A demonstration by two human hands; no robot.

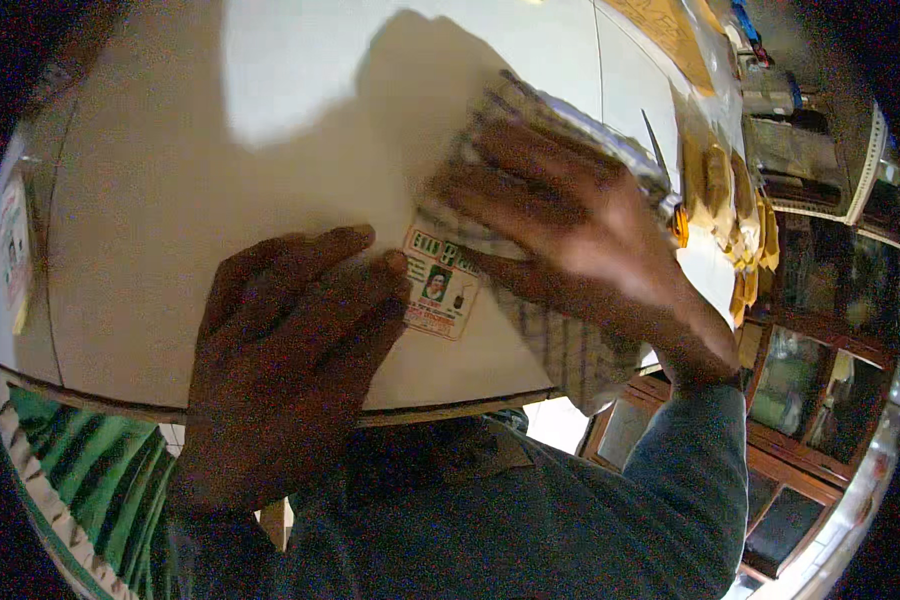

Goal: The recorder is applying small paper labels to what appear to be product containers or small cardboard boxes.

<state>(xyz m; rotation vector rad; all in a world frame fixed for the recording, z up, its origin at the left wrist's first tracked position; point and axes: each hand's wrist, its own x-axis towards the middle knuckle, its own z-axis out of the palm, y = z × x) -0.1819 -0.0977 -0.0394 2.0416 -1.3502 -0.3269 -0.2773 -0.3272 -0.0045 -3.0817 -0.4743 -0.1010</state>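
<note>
Shows a bowed near edge on the white table, with plain white stretching left of the left hand and beyond its fingertips. Has the striped cloth overhanging that edge at the right. Rests the left hand palm down, digits loosely bent and slightly parted, one tip touching the left side of the printed label, clasping nothing visible. Lays the blurred right hand over the cloth, fingers stretched out; cannot tell whether any fabric is pinched. Has the label flat on the table between both hands, just beside the cloth.

Takes broad shadow across the tabletop. Includes orange-handled scissors past the cloth, brown paper farther off, and green pleated fabric below the table's left side. Adds, at the right, a wooden cabinet with glass panes, holding pale things too blurred to name.
</note>
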